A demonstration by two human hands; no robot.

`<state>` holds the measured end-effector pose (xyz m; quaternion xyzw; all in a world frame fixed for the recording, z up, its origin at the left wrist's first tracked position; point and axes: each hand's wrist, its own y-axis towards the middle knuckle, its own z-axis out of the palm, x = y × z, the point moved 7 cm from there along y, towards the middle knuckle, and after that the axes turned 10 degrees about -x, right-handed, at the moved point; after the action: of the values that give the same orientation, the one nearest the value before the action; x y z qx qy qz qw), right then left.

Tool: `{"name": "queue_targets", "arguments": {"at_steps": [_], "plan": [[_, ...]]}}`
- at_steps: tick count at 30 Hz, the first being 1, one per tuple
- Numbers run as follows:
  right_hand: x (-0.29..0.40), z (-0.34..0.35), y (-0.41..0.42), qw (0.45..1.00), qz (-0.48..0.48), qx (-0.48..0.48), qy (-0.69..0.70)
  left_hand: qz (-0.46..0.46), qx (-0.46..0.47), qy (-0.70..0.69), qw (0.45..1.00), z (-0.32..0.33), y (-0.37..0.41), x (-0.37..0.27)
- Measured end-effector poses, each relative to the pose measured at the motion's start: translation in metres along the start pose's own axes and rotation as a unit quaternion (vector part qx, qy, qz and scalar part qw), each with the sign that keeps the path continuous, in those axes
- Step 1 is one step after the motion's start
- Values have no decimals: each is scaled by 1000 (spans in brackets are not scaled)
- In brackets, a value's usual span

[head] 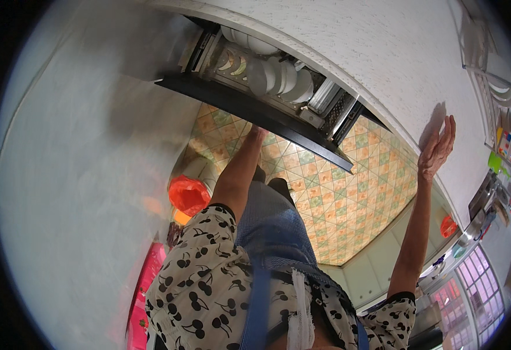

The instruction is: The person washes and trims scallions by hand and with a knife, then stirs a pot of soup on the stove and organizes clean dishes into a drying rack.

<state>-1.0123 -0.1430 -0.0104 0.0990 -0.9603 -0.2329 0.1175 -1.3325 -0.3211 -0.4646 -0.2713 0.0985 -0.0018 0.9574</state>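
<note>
A pulled-out dish drawer with a black front panel [277, 120] stands before me under the counter. My left hand [259, 130] reaches to the lower edge of that panel; most of its fingers are hidden there. Inside, several white bowls and plates [262, 78] stand on edge in a metal rack. To their left lie crescent-patterned dishes or reflections, too unclear to tell. A metal cutlery holder [325, 94] sits at the drawer's right end. My right hand [437, 148] lies extended at the edge of the white countertop [395, 78], holding nothing.
A bin with a red plastic liner [189, 194] stands on the tiled floor [356, 192] by my left arm. A pale wall [76, 175] rises at left. Kitchen utensils [500, 197] and a dish rack [498, 83] are at far right. Pale cabinets [378, 271] line the lower right.
</note>
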Motion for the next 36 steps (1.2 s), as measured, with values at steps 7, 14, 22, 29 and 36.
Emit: {"name": "queue_targets", "arguments": {"at_steps": [7, 14, 22, 29, 36], "plan": [[6, 0, 0, 1000, 22, 14, 8, 18, -18, 7, 1000, 0, -7, -4], [5, 1, 1, 1000, 3, 11, 11, 28, -34, 34, 998, -2, -9, -5], [6, 2, 0, 1000, 4, 12, 3, -56, -369, 209, 904, 0, -89, -21], [11, 0, 2, 1000, -5, 3, 20, -22, -178, 187, 966, 139, -136, -70], [14, 0, 2, 1000, -9, 4, 11, -25, -138, 191, 972, 177, -91, -68]]}}
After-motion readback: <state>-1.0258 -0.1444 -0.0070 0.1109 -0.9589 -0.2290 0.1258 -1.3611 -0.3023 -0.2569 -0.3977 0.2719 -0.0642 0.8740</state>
